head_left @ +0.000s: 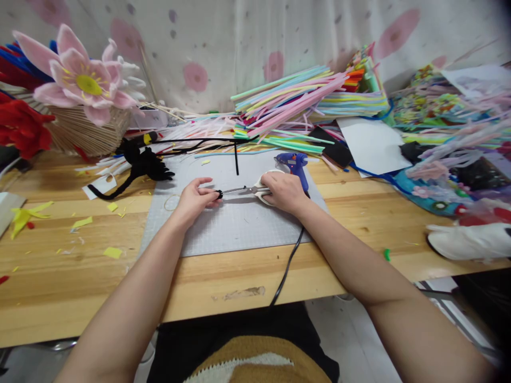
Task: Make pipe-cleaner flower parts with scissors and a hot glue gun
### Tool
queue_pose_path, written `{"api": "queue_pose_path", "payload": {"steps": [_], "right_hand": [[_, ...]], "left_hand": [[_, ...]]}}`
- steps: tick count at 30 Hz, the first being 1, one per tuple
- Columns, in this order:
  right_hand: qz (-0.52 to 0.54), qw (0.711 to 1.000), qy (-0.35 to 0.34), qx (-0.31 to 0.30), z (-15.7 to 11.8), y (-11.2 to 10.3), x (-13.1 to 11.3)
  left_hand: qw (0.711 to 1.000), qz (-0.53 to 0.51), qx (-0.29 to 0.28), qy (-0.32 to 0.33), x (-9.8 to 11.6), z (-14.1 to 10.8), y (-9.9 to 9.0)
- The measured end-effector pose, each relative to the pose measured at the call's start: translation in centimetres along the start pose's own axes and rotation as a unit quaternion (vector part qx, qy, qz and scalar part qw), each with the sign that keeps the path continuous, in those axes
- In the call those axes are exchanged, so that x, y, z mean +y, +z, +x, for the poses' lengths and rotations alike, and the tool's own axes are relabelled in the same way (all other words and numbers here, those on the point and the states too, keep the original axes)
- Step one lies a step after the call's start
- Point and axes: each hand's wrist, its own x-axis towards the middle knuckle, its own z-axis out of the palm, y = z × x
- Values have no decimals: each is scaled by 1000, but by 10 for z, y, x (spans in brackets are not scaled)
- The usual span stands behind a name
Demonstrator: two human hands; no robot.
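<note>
My left hand (197,201) pinches a small black fuzzy piece (219,194), which looks like pipe cleaner, between thumb and fingers. Wrapped round the white handles of a pair of scissors (250,190) is my right hand (284,190). The blades point left, with their tips close to the black piece; whether they touch it I cannot tell. Both hands are over a grey cutting mat (239,234). Just behind my right hand lies a blue glue gun (294,164), its black cord running to the table's front edge.
A black fuzzy figure (146,162) lies left of the mat, near a pink flower (85,80). Black pipe cleaner strips (236,158) cross the mat's back. Bundled pastel pipe cleaners (295,101) are piled behind. Yellow scraps (113,252) dot the left; a white pouch-like item (467,242) lies right.
</note>
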Motion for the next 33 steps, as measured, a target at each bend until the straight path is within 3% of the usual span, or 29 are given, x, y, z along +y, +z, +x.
{"api": "queue_pose_path", "payload": {"steps": [33], "right_hand": [[-4,999,10,38,-1,6,1]], "left_hand": [[999,28,-8,-14,5,-2,-2]]}}
